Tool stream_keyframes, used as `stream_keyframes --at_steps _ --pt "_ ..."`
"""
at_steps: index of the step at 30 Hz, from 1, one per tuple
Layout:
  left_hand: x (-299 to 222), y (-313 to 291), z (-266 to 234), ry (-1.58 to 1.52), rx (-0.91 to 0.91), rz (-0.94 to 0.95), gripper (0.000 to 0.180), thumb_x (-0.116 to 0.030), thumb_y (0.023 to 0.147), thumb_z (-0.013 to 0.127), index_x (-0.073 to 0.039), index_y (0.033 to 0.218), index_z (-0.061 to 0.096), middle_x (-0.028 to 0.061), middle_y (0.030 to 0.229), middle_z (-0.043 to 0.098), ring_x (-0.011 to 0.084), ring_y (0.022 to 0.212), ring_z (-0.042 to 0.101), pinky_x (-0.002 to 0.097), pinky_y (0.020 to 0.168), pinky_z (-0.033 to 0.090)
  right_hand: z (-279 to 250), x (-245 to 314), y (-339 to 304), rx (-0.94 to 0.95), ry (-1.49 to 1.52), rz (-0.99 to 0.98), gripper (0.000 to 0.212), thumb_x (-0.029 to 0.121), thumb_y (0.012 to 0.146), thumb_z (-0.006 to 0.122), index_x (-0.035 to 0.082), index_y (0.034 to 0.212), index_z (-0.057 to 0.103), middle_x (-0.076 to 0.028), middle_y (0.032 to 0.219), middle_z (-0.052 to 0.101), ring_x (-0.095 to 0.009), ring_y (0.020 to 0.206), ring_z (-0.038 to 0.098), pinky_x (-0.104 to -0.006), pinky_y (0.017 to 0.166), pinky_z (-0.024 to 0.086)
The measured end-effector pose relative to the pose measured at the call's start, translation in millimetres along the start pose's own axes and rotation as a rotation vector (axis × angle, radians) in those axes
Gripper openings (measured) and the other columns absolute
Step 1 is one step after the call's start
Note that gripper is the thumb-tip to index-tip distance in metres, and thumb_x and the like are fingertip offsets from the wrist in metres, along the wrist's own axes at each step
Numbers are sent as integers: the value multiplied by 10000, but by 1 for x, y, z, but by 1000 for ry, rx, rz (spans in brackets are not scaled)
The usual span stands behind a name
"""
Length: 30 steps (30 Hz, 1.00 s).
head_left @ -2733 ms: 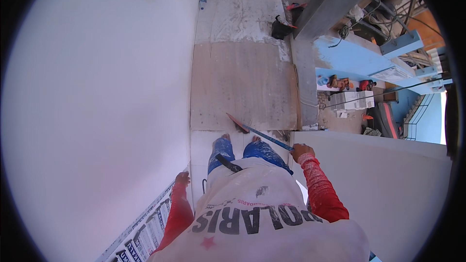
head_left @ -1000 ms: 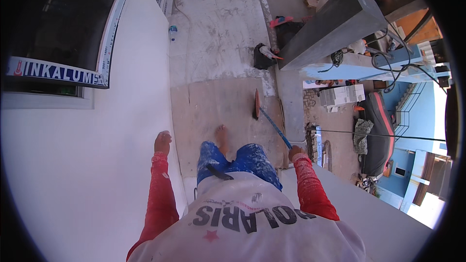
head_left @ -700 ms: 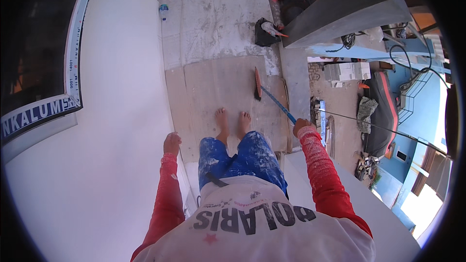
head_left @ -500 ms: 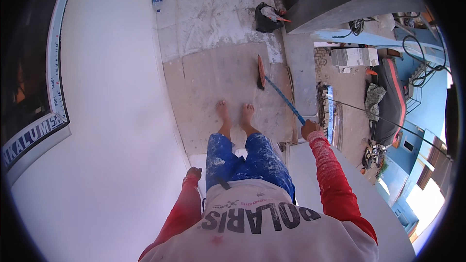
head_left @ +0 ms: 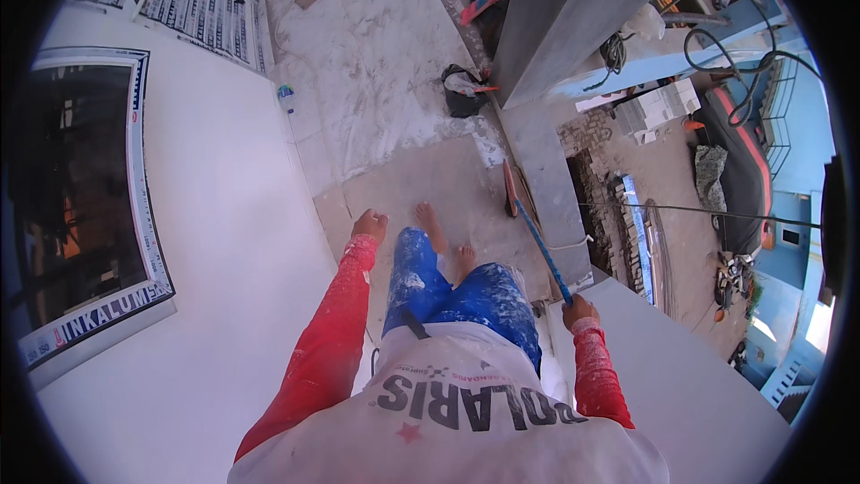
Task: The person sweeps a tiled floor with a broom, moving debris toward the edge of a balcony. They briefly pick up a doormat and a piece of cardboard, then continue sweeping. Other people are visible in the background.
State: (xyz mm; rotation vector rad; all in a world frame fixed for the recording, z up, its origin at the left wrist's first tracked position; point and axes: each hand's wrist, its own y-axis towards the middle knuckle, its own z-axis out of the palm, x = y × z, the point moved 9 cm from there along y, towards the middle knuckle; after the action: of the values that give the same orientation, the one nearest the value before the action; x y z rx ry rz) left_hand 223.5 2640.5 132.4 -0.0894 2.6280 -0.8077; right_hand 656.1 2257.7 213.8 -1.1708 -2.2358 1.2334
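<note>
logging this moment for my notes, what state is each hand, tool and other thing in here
right hand: closed around the blue handle
blue-handled long tool with red-edged head: held slanting, head down by the floor
left hand: empty, fingers curled, beside the white wall
dark-framed window: taped around its frame; open or shut unclear
black bag: slumped on the floor, mouth open

**Building site, upper level under finishing**

Bare, dust-streaked concrete floor (head_left: 376,81) at 12 o'clock. Freshly white wall (head_left: 224,242) at 9 o'clock, window frame (head_left: 134,215) still in protective tape. Stacked bricks (head_left: 618,215) and loose cables (head_left: 726,45) at 2 o'clock.
</note>
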Motion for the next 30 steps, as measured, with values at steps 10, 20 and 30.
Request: stream_keyframes --at_steps 10,20,30 --pt "-123 244 150 -138 288 49 492 -426 849 561 3 1082 615 213 1021 651 365 985 611 427 875 466 -54 82 56 50 -98 120 299 326 850 563 89 1015 642 -211 1020 649 -408 989 601 -484 863 476" --pt "-221 408 349 -1033 605 -847 660 -595 793 589 -45 1157 568 137 1101 634 281 938 629 430 778 499 -173 187 124 323 -191 205 244 285 819 588 60 899 639 -205 869 659 -418 843 618 -502 770 485" --pt "-245 486 220 -942 157 -379 339 -284 770 619 53 810 604 162 773 642 257 705 658 361 649 521 -199 198 149 462 -166 294 264 290 800 594 52 913 599 -203 889 656 -412 877 615 -501 784 478"
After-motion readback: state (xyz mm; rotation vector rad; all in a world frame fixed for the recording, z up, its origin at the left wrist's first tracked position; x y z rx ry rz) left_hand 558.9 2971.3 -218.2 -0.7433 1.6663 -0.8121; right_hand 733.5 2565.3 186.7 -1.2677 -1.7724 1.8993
